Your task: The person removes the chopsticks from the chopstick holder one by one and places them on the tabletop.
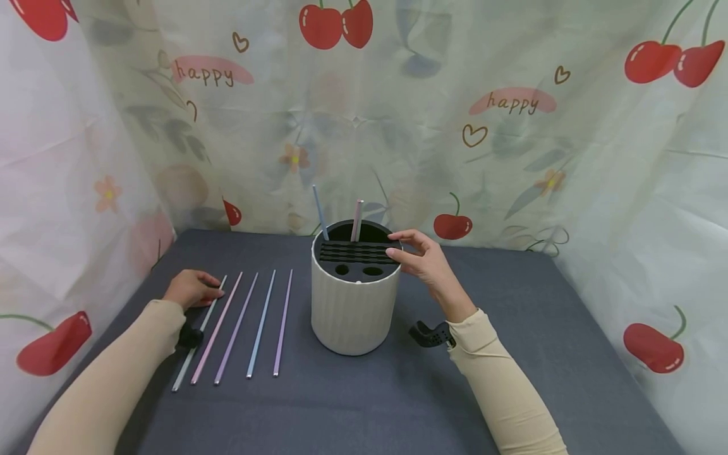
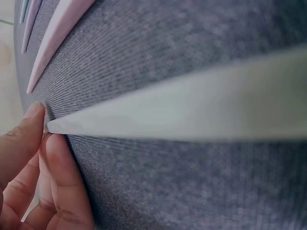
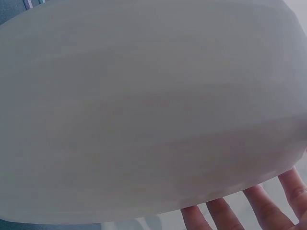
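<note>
My left hand (image 1: pixel 193 289) pinches the far end of a whitish chopstick (image 1: pixel 193 354) between thumb and fingers, low over the cloth. Close up in the left wrist view, the whitish chopstick (image 2: pixel 158 112) runs away to the fingertips. Pink, purple and blue chopsticks lie to its right, the nearest being a pink chopstick (image 1: pixel 218 325). My right hand (image 1: pixel 426 262) touches the right rim of a white ribbed holder (image 1: pixel 352 316) with a black slotted top. Its extended fingers (image 3: pixel 268 211) show past the holder's wall in the right wrist view. A blue chopstick (image 1: pixel 320 212) and pinkish ones (image 1: pixel 357 220) stand in its rear opening.
Dark grey cloth (image 1: pixel 364 404) covers the table. A cherry-printed curtain (image 1: pixel 364 139) hangs behind it and along both sides. The tall holder stands upright near the middle, just right of the row of chopsticks.
</note>
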A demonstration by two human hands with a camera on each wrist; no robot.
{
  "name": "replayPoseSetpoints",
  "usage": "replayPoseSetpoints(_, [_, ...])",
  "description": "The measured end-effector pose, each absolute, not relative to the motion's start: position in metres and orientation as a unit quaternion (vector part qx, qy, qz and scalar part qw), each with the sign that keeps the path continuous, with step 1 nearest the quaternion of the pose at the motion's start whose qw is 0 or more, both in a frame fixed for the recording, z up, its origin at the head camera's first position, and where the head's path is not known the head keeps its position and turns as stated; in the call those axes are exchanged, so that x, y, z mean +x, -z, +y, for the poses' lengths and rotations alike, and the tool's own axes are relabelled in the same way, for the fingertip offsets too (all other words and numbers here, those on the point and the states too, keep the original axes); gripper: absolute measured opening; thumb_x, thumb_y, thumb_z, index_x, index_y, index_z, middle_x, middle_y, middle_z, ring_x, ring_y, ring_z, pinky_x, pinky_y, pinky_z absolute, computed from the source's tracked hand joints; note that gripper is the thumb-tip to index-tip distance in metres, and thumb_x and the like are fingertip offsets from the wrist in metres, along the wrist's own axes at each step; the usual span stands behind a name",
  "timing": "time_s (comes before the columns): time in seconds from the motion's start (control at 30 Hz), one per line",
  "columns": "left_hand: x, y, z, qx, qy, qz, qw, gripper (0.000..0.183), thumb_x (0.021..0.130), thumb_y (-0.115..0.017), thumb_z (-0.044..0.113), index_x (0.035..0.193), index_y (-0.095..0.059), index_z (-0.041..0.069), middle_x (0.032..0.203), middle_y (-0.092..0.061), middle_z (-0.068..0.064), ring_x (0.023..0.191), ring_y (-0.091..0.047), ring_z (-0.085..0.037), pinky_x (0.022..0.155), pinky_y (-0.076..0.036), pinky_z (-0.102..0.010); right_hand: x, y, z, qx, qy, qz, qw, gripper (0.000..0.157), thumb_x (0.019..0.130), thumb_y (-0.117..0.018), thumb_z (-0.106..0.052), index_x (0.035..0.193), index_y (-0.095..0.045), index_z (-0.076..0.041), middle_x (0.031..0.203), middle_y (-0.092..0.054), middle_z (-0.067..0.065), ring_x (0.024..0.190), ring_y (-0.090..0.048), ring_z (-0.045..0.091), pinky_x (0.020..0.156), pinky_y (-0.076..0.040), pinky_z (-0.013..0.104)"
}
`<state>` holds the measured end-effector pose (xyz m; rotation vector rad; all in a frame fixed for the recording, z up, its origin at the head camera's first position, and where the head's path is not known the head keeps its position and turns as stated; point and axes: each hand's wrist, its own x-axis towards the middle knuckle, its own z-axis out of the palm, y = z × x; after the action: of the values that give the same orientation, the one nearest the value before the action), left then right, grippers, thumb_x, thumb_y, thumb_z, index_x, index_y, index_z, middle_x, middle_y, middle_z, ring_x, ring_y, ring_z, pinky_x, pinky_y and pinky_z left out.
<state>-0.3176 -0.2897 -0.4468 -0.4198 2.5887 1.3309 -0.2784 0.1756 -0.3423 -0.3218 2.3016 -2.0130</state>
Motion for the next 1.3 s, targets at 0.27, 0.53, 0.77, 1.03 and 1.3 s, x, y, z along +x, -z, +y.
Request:
replayPoseSetpoints(0.27, [-0.319, 0.438, -0.293, -0.125, -0.468, 0.869, 0.102, 0.042, 0.088, -0.071, 0.011, 0.122, -0.058, -0.010, 0.107, -0.063, -0.021, 0.073, -0.063, -0.012, 0.067, -0.059, -0.027, -0.278, 0.341, 0.175, -0.105, 0.655, 0.747, 0.034, 0.036, 0.091, -0.068, -0.017, 0.124, -0.057, -0.007, 0.139, -0.046, 0.008, 0.128, -0.047, 0.030, 0.104, -0.044, 0.055])
replayPoseSetpoints(0.53, [-0.321, 0.381, -0.266, -0.024, -0.542, 0.839, 0.042, 0.054, 0.096, -0.061, 0.031, 0.135, -0.048, -0.004, 0.114, -0.062, -0.009, 0.086, -0.065, -0.006, 0.081, -0.058, -0.025, -0.277, 0.340, 0.177, -0.100, 0.654, 0.749, 0.031, 0.037, 0.091, -0.068, -0.017, 0.124, -0.057, -0.007, 0.140, -0.046, 0.008, 0.129, -0.044, 0.026, 0.104, -0.044, 0.055])
replayPoseSetpoints(0.77, [-0.308, 0.309, -0.210, 0.099, -0.680, 0.726, -0.026, 0.032, 0.091, -0.068, 0.023, 0.118, -0.061, 0.007, 0.096, -0.066, 0.003, 0.085, -0.068, -0.009, 0.079, -0.058, -0.022, -0.277, 0.340, 0.177, -0.104, 0.655, 0.748, 0.034, 0.037, 0.091, -0.068, -0.018, 0.124, -0.057, -0.007, 0.140, -0.045, 0.008, 0.129, -0.045, 0.026, 0.104, -0.044, 0.054])
replayPoseSetpoints(1.03, [-0.295, 0.280, -0.152, 0.214, -0.706, 0.673, -0.042, 0.021, 0.090, -0.069, 0.008, 0.110, -0.067, 0.011, 0.100, -0.067, -0.002, 0.091, -0.068, -0.012, 0.082, -0.057, -0.022, -0.277, 0.341, 0.177, -0.103, 0.655, 0.747, 0.036, 0.036, 0.091, -0.068, -0.018, 0.123, -0.057, -0.008, 0.140, -0.046, 0.008, 0.127, -0.049, 0.028, 0.103, -0.045, 0.054])
replayPoseSetpoints(1.3, [-0.297, 0.291, -0.123, 0.219, -0.664, 0.714, -0.029, 0.021, 0.087, -0.071, 0.006, 0.108, -0.065, 0.005, 0.095, -0.068, 0.006, 0.088, -0.066, -0.007, 0.081, -0.056, -0.020, -0.278, 0.341, 0.176, -0.102, 0.656, 0.747, 0.035, 0.036, 0.091, -0.068, -0.017, 0.123, -0.057, -0.008, 0.140, -0.046, 0.008, 0.128, -0.048, 0.026, 0.103, -0.045, 0.053])
